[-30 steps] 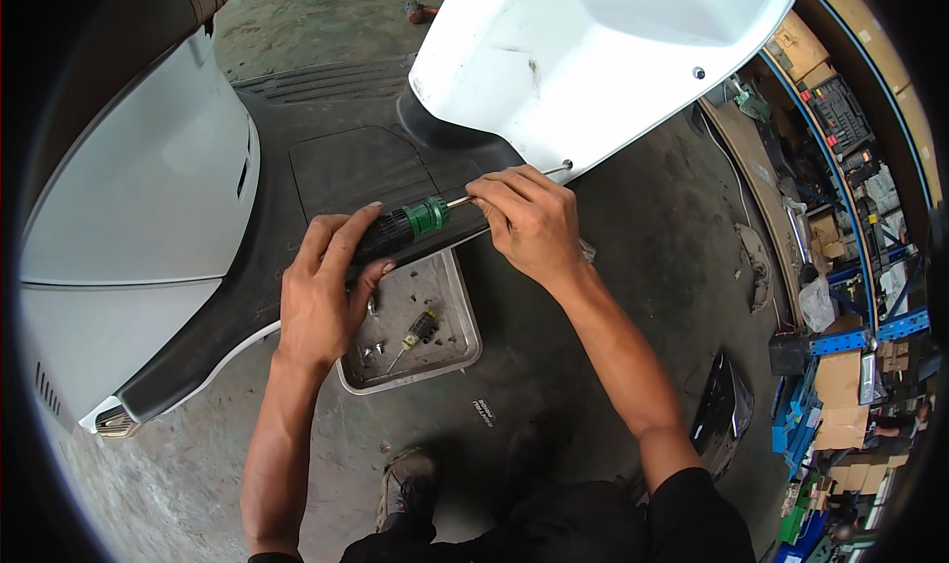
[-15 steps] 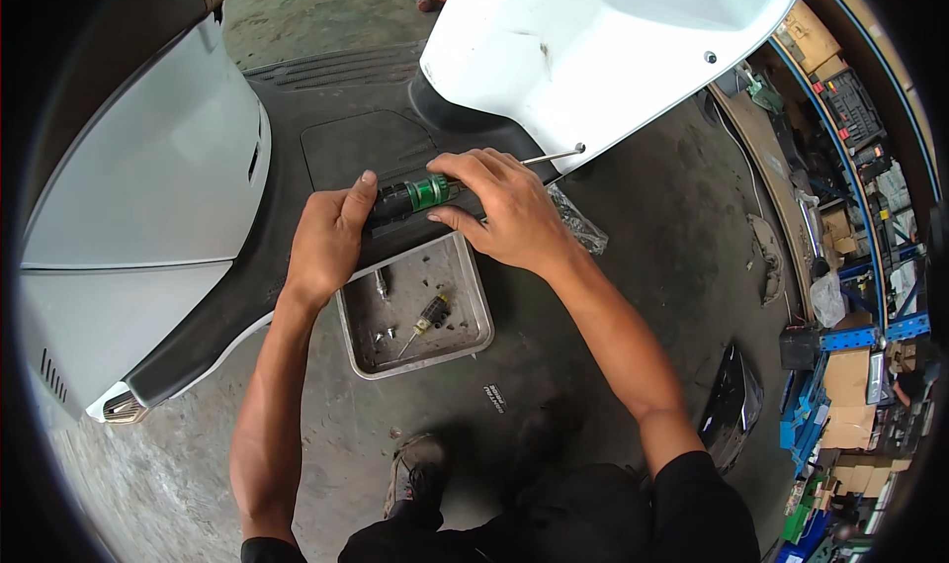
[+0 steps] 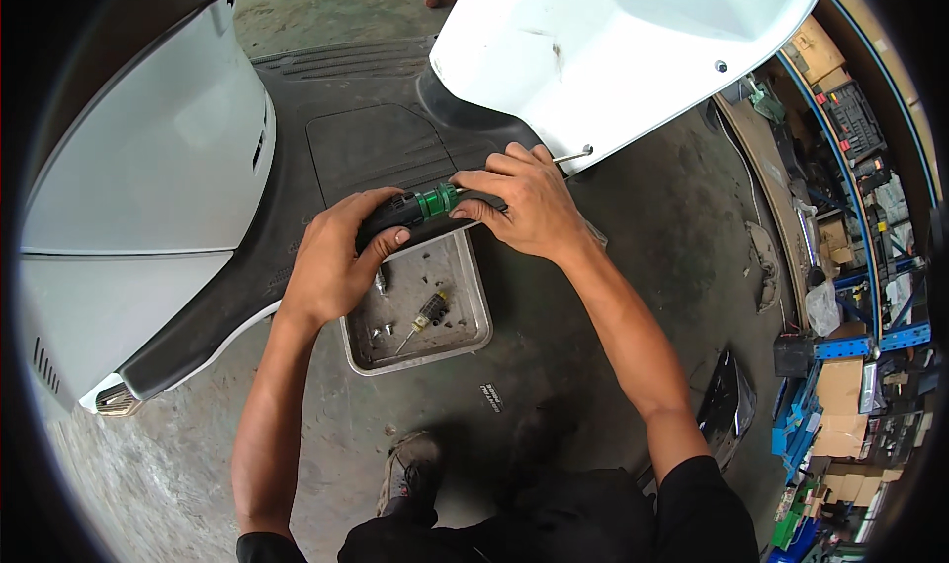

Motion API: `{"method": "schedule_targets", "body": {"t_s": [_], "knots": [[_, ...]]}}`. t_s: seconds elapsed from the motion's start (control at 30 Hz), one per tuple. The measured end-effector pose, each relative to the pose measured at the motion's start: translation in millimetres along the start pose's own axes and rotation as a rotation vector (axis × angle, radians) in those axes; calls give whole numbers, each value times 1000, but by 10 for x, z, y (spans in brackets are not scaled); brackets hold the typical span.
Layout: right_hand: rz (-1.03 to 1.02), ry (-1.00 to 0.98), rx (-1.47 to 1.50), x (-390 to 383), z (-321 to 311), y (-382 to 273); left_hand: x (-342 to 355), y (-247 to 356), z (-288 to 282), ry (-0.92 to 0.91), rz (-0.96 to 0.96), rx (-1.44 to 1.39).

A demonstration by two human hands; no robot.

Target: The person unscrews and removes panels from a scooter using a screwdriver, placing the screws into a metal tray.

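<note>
My left hand (image 3: 339, 250) wraps round the black rear of a screwdriver (image 3: 435, 203) with a green collar. At the collar's front end, my right hand (image 3: 525, 203) closes its thumb and fingers about the shaft. Past my right knuckles the thin metal shaft slants up to a hole near the lower corner of a white scooter panel (image 3: 643, 54); how its tip sits there is too small to tell. Below the tool, a metal tray (image 3: 483, 311) holds a smaller screwdriver (image 3: 429, 311) with a yellowish and black handle, a metal fitting partly behind my left thumb, and several small screws.
A dark scooter footboard (image 3: 371, 143) runs behind my hands, with a large white body panel (image 3: 148, 138) at left. Shelves with boxes and tools (image 3: 845, 385) line the right side. A glossy black part (image 3: 730, 405) lies on the floor at right. My shoe (image 3: 415, 464) shows below.
My left hand has shifted its grip, its thumb now lower along the handle's near side. The scene has slid slightly to the right in view. The screwdriver stays between both hands.
</note>
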State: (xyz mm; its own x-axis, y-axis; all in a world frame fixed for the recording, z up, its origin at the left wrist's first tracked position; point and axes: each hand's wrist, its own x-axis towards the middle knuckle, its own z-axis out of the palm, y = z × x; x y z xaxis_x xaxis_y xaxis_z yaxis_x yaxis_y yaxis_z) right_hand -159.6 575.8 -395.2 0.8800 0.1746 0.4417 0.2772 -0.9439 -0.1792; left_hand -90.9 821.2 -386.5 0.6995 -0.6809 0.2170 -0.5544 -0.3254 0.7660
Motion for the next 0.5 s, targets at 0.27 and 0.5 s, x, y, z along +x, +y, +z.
{"method": "schedule_targets", "body": {"t_s": [0.27,0.5], "knots": [[1,-13,1,16,-12,2,-14,44,-18,-3,-47,-27],[17,-27,2,11,-28,-14,-6,48,-11,-8,-67,-48]]}}
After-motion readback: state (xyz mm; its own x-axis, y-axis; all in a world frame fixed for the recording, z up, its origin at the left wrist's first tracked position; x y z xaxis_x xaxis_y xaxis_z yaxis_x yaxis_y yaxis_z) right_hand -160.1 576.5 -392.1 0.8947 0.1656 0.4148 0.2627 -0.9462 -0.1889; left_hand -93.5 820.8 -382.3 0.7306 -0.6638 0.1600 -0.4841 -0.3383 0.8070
